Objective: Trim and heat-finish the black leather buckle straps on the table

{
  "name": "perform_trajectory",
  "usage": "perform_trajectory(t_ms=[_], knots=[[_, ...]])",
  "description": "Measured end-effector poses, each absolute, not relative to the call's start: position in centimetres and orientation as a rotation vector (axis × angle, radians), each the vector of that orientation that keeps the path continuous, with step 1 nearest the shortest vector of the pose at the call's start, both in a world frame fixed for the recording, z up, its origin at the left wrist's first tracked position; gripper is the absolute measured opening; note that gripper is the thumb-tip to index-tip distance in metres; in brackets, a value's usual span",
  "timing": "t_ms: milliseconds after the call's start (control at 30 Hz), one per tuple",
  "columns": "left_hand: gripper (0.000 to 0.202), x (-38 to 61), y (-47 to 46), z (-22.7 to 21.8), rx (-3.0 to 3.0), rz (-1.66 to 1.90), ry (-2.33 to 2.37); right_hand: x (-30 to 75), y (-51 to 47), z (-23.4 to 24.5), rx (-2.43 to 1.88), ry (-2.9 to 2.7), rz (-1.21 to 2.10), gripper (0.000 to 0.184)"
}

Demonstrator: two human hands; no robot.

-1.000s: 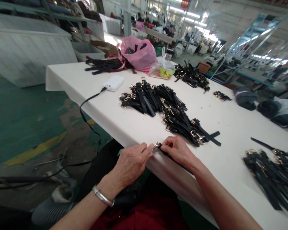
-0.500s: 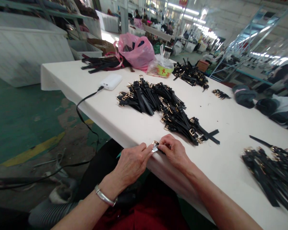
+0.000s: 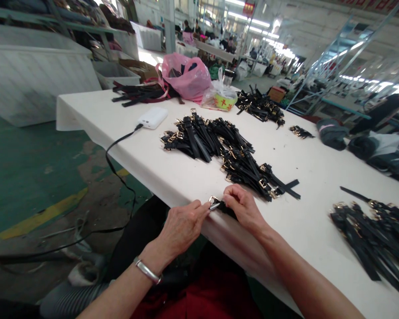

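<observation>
A short black strap [image 3: 228, 211] with a gold buckle [image 3: 213, 199] lies at the table's near edge, between my two hands. My left hand [image 3: 185, 225] is closed, its fingertips pinching the strap at the buckle, where a bright silvery strip shows. Thumb and forefinger of my right hand [image 3: 244, 207] are pinched together at the strap just right of the buckle; the exact spot they grip is partly hidden. Just beyond my hands lies a heap of black buckled straps [image 3: 248, 170], joined to another heap [image 3: 194, 137] farther left.
More buckled straps [image 3: 365, 235] lie at the right, others [image 3: 259, 105] toward the back. A white power bank [image 3: 153, 118] with a black cable [image 3: 111, 153] sits on the left of the white-covered table [image 3: 173, 177]. Behind are a pink bag [image 3: 188, 77] and dark bundles [image 3: 332, 133].
My right hand's fingertips have shifted slightly up and away from the buckle, and more of the black strap shows beneath them. My left hand stays at the buckle. The view has tilted slightly.
</observation>
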State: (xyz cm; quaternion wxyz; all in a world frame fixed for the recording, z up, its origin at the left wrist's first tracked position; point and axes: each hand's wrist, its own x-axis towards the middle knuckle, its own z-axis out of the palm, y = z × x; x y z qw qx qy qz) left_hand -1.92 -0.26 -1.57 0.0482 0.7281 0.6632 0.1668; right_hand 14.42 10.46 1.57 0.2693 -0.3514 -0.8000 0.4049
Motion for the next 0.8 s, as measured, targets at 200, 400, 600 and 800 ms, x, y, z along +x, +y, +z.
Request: perform_trajectory(t_ms=[200, 400, 600, 800], knots=[[0.035, -1.9, -0.2, -1.3, 2.204, 0.492, 2.012, 17.8, 9.4, 5.9, -0.973, -2.009, 1.378, 0.023], [0.035, -2.3, -0.5, -0.9, 2.127, 0.531, 2.000, 23.0, 6.1, 7.7, -1.034, -2.384, 1.719, 0.021], [0.033, -2.7, -0.6, -0.9, 2.000, 0.679, 1.992, 23.4, 5.4, 6.1, -1.164, -2.505, 1.277, 0.027], [0.037, -2.4, -0.5, -0.6, 1.857, 0.798, 1.977, 17.7, 7.1, 3.0, -1.206, -2.462, 0.487, 0.027]])
